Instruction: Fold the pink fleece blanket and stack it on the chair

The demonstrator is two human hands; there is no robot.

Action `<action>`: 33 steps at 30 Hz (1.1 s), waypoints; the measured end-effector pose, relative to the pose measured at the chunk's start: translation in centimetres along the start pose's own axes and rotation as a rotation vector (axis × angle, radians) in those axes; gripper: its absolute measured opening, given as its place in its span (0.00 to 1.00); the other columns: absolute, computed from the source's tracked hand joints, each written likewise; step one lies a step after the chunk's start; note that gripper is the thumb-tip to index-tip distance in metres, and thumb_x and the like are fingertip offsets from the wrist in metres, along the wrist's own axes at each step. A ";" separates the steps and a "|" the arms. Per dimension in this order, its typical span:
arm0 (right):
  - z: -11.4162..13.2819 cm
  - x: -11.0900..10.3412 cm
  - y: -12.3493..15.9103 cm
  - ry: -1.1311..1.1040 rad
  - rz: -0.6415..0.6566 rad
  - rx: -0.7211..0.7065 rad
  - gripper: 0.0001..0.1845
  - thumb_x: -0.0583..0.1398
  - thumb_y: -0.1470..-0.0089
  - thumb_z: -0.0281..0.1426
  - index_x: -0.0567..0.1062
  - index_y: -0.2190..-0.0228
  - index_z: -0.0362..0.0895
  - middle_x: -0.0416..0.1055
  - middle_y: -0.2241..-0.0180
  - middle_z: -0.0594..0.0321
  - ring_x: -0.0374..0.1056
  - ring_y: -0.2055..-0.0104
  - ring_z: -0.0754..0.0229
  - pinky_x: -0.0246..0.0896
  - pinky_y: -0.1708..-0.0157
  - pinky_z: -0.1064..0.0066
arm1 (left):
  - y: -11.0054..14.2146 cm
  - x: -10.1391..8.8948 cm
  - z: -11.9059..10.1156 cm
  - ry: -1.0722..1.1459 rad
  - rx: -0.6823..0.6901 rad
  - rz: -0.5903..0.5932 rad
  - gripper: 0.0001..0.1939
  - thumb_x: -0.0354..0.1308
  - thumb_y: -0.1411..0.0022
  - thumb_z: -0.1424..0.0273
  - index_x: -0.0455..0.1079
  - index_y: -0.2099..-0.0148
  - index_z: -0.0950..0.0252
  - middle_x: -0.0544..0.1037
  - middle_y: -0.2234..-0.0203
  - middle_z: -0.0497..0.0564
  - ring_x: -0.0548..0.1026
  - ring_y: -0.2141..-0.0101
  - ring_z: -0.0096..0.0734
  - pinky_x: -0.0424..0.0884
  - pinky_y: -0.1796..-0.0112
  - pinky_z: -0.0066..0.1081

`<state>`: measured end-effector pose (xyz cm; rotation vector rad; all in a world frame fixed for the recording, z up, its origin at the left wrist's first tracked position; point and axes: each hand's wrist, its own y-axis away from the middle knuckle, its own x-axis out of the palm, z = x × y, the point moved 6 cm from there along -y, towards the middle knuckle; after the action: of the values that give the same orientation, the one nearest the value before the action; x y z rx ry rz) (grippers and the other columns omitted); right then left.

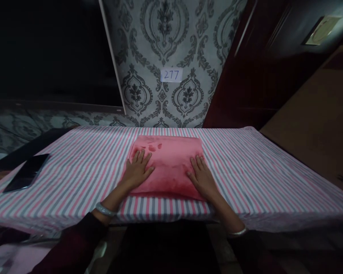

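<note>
Facing one grey patterned wall (162, 102) in a dim room, with one white paper (171, 75) reading 277, one large dark screen (51, 53) to the left and one dark red panel (240, 91) to the right. Reaching over one worktop (246, 167) beneath one striped cloth (85, 163) in pink, grey and white. Resting two bare hands on one pink plush piece (171, 167), roughly square and lying flat near the middle of the front edge. Opening the left hand (136, 173) palm down over its left side, spreading the fingers just below several darker marks in the pile. Opening the right hand (203, 179) palm down over its right side, angling the thumb inward and gripping nothing. Wearing two bracelets, one pale (105, 210) on the left wrist and one thinner (238, 233) on the right, below two dark sleeves. Leaving one black phone-like slab (28, 173) lying apart at the left end of the cloth. Seeing one brown cardboard box (317, 129) beyond the right end.
</note>
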<state>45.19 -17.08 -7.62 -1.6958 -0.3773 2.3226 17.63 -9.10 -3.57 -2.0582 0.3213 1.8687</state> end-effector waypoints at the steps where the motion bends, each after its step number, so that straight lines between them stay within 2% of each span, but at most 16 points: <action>1: 0.1 -0.4 -0.1 0.026 0.027 0.013 0.37 0.47 0.31 0.49 0.59 0.31 0.39 0.48 0.28 0.45 0.38 0.25 0.42 0.47 0.32 0.43 | 0.0 -0.1 0.2 0.017 0.000 0.014 0.34 0.45 0.28 0.50 0.52 0.25 0.56 0.47 0.26 0.57 0.44 0.28 0.54 0.54 0.37 0.62; 5: 1.6 -2.9 -0.6 0.141 0.171 0.052 0.35 0.47 0.31 0.48 0.61 0.32 0.41 0.51 0.29 0.44 0.43 0.26 0.39 0.45 0.34 0.37 | -0.7 -0.8 1.4 0.123 0.009 0.086 0.35 0.43 0.27 0.52 0.50 0.25 0.58 0.46 0.26 0.57 0.45 0.28 0.52 0.50 0.36 0.63; 7: 3.6 -4.3 -1.4 0.162 0.201 0.001 0.34 0.48 0.31 0.48 0.61 0.32 0.44 0.53 0.29 0.46 0.43 0.26 0.39 0.41 0.32 0.36 | -1.6 -1.8 1.8 0.155 0.036 0.079 0.33 0.41 0.26 0.54 0.50 0.25 0.58 0.48 0.26 0.56 0.46 0.28 0.50 0.47 0.35 0.63; 9: 6.4 -5.0 -2.5 0.139 0.228 -0.111 0.32 0.48 0.31 0.48 0.61 0.32 0.48 0.54 0.29 0.50 0.43 0.26 0.40 0.38 0.31 0.37 | -2.9 -2.9 1.6 0.171 0.099 0.063 0.31 0.39 0.26 0.56 0.52 0.25 0.57 0.50 0.27 0.54 0.46 0.28 0.48 0.45 0.34 0.61; 12: 10.5 -4.1 -4.2 0.079 0.318 -0.321 0.31 0.49 0.30 0.48 0.59 0.31 0.52 0.50 0.28 0.55 0.41 0.25 0.43 0.35 0.30 0.38 | -5.4 -3.6 0.3 0.178 0.222 0.065 0.30 0.38 0.25 0.60 0.52 0.26 0.58 0.51 0.27 0.53 0.46 0.28 0.44 0.44 0.33 0.58; 15: 12.0 -1.8 -4.9 0.053 0.392 -0.438 0.33 0.50 0.31 0.50 0.56 0.30 0.54 0.44 0.26 0.58 0.37 0.25 0.41 0.33 0.30 0.37 | -7.3 -2.6 -0.9 0.125 0.267 0.080 0.30 0.41 0.26 0.60 0.53 0.26 0.57 0.50 0.27 0.53 0.46 0.28 0.48 0.41 0.33 0.62; 18: 11.5 0.2 -4.7 0.033 0.371 -0.465 0.34 0.49 0.31 0.51 0.53 0.30 0.56 0.41 0.26 0.62 0.34 0.24 0.42 0.30 0.29 0.37 | -7.9 -0.7 -1.0 0.044 0.232 0.037 0.29 0.44 0.26 0.58 0.54 0.26 0.54 0.53 0.27 0.55 0.47 0.28 0.53 0.41 0.35 0.67; 21: 11.0 1.0 -4.0 0.011 0.320 -0.459 0.32 0.48 0.30 0.50 0.52 0.30 0.59 0.41 0.26 0.65 0.33 0.24 0.46 0.27 0.28 0.40 | -7.6 0.5 -0.8 0.003 0.242 -0.016 0.29 0.43 0.26 0.57 0.54 0.26 0.55 0.54 0.28 0.56 0.49 0.29 0.53 0.42 0.36 0.68; 24: 11.1 0.8 -4.0 0.003 0.325 -0.438 0.32 0.49 0.30 0.50 0.54 0.30 0.58 0.42 0.26 0.65 0.34 0.24 0.45 0.28 0.28 0.40 | -7.5 0.6 -0.6 -0.013 0.256 -0.027 0.30 0.42 0.25 0.57 0.53 0.26 0.57 0.54 0.28 0.56 0.49 0.29 0.54 0.43 0.36 0.67; 27: 11.4 -0.4 -5.2 -0.013 0.402 -0.447 0.31 0.48 0.30 0.50 0.57 0.31 0.57 0.46 0.26 0.63 0.39 0.25 0.47 0.34 0.29 0.43 | -7.6 0.2 -0.6 -0.021 0.249 -0.044 0.30 0.42 0.26 0.58 0.53 0.26 0.57 0.54 0.28 0.56 0.50 0.29 0.53 0.45 0.36 0.67; 29: 10.6 -1.6 -6.8 0.000 0.394 -0.389 0.30 0.47 0.30 0.49 0.59 0.31 0.57 0.48 0.27 0.61 0.42 0.25 0.47 0.38 0.29 0.44 | -7.8 0.0 -0.5 -0.024 0.236 -0.049 0.30 0.43 0.26 0.59 0.53 0.26 0.57 0.55 0.28 0.57 0.51 0.29 0.54 0.45 0.36 0.67; 33: 6.2 -3.1 -9.2 0.144 0.213 -0.098 0.34 0.51 0.31 0.49 0.57 0.30 0.52 0.47 0.27 0.52 0.40 0.25 0.39 0.37 0.32 0.36 | -7.9 0.0 -0.5 -0.019 0.220 -0.046 0.30 0.43 0.26 0.59 0.53 0.26 0.55 0.55 0.28 0.55 0.50 0.29 0.54 0.45 0.36 0.67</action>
<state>40.57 -9.92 0.09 -2.0270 -0.3000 2.3399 21.21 -2.05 -2.73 -1.8846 0.4492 1.7411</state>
